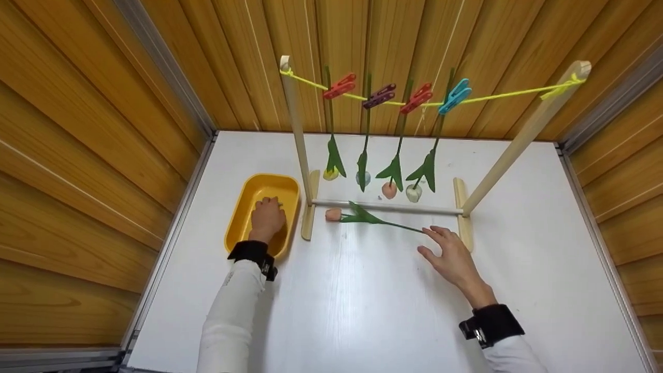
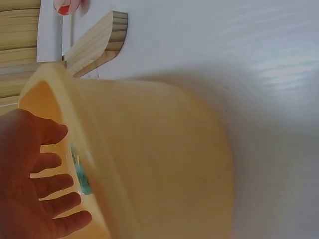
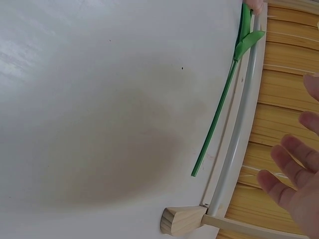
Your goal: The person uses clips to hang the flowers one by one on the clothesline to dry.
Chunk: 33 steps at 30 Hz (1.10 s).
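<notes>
My left hand (image 1: 267,218) reaches down into a yellow basin (image 1: 234,213). The left wrist view shows its fingers spread and loosely bent, with a teal clothespin (image 2: 80,172) inside the basin just beyond them. On the white table a pink artificial tulip (image 1: 334,214) lies along the front of a wooden rack, bloom to the left. Over the end of its green stem (image 3: 215,118) is my right hand (image 1: 455,257), fingers apart and gripping nothing; in the right wrist view the stem lies apart from the fingers.
Between two wooden posts (image 1: 518,145) runs a yellow cord (image 1: 502,97). Several tulips hang from it bloom down, held by red, purple and blue clothespins (image 1: 456,97). A white rod (image 1: 393,207) joins the rack's wooden feet. Wood-panelled walls (image 1: 93,129) surround the table.
</notes>
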### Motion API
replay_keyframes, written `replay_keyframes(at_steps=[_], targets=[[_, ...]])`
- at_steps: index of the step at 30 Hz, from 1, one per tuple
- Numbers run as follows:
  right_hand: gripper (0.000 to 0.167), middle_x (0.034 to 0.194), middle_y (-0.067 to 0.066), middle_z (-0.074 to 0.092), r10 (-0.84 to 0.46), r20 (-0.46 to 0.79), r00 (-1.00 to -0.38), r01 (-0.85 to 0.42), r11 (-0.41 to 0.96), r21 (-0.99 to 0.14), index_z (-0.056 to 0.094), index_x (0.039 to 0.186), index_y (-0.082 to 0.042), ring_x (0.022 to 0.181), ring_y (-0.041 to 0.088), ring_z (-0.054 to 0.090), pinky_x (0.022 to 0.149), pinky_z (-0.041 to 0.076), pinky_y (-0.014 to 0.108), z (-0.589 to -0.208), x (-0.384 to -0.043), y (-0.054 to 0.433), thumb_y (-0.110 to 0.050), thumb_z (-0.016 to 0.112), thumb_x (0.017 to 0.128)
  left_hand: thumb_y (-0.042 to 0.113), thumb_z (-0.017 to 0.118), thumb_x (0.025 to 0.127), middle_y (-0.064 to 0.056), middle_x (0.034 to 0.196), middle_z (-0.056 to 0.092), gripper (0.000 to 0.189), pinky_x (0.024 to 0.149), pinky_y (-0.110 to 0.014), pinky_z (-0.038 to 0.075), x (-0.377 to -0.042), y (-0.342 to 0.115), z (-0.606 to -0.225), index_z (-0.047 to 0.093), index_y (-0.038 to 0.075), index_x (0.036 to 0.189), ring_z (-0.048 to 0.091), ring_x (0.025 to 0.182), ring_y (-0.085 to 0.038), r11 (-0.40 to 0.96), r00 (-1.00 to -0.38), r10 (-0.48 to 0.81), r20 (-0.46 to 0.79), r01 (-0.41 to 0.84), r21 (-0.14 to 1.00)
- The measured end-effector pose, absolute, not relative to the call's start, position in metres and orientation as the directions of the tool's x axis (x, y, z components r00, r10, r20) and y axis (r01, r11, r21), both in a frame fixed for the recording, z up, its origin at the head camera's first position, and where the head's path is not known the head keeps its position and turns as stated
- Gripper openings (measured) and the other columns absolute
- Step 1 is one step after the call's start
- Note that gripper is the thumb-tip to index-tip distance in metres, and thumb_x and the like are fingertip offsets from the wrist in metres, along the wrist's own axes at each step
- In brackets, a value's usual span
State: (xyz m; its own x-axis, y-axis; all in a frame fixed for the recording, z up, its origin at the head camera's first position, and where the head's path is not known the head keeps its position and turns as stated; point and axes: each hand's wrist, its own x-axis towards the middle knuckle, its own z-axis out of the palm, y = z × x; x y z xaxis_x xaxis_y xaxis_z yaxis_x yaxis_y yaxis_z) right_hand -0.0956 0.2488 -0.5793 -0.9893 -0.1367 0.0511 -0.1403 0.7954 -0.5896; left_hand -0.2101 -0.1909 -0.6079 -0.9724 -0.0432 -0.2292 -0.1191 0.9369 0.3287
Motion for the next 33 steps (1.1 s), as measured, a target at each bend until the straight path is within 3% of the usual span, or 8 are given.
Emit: replay_keyframes(at_steps=[10, 18, 23, 28, 33], targets=[[0.051, 0.137, 0.023, 0.057, -0.120, 0.034, -0.992, -0.113, 0.740, -0.663, 0.060, 0.134, -0.004, 0.129, 0.043, 0.052, 0.105, 0.042, 0.061, -0.584, -0.094, 0.244, -0.027, 0.072, 0.090, 0.000, 0.050, 0.094, -0.030, 0.136, 0.049, 0.043, 0.097, -0.057, 0.049, -0.210, -0.214, -0.623, 0.049, -0.004, 0.137, 0.050, 0.123, -0.048, 0.958, -0.978, 0.019, -0.209, -0.042, 0.285], [0.049, 0.135, 0.021, 0.060, -0.097, 0.022, -0.995, -0.081, 0.656, -0.751, 0.061, 0.133, -0.003, 0.128, 0.042, 0.054, 0.101, 0.045, 0.060, -0.582, -0.094, 0.244, -0.025, 0.071, 0.090, -0.007, 0.050, 0.090, -0.030, 0.109, 0.058, 0.021, 0.085, -0.054, 0.055, -0.205, -0.212, -0.623, 0.064, -0.013, 0.105, 0.060, 0.100, -0.048, 0.971, -0.997, 0.015, -0.077, -0.004, 0.240], [0.048, 0.135, 0.018, 0.061, -0.089, -0.012, -0.996, -0.044, 0.607, -0.794, 0.060, 0.134, -0.004, 0.123, 0.037, 0.058, 0.095, 0.049, 0.050, -0.580, -0.095, 0.242, -0.025, 0.071, 0.091, -0.009, 0.051, 0.088, -0.029, 0.095, 0.061, 0.018, 0.078, -0.050, 0.057, -0.203, -0.211, -0.625, 0.068, -0.014, 0.092, 0.065, 0.087, -0.046, 0.980, -1.000, 0.023, -0.008, 0.021, 0.198], [0.051, 0.135, 0.016, 0.061, -0.079, -0.052, -0.996, -0.002, 0.574, -0.819, 0.058, 0.137, -0.006, 0.123, 0.033, 0.058, 0.097, 0.048, 0.051, -0.578, -0.097, 0.242, -0.026, 0.070, 0.092, -0.008, 0.055, 0.087, -0.028, 0.089, 0.063, 0.014, 0.075, -0.049, 0.057, -0.203, -0.211, -0.630, 0.068, -0.012, 0.089, 0.066, 0.081, -0.044, 0.977, -0.996, 0.061, 0.058, 0.071, 0.200], [0.054, 0.138, 0.018, 0.060, -0.097, -0.069, -0.993, 0.007, 0.533, -0.846, 0.055, 0.139, -0.005, 0.124, 0.035, 0.058, 0.099, 0.049, 0.051, -0.570, -0.103, 0.239, -0.027, 0.070, 0.092, -0.003, 0.056, 0.090, -0.028, 0.090, 0.066, 0.015, 0.078, -0.050, 0.055, -0.207, -0.208, -0.624, 0.067, -0.011, 0.095, 0.066, 0.085, -0.044, 0.954, -0.998, 0.022, 0.059, 0.038, 0.297]])
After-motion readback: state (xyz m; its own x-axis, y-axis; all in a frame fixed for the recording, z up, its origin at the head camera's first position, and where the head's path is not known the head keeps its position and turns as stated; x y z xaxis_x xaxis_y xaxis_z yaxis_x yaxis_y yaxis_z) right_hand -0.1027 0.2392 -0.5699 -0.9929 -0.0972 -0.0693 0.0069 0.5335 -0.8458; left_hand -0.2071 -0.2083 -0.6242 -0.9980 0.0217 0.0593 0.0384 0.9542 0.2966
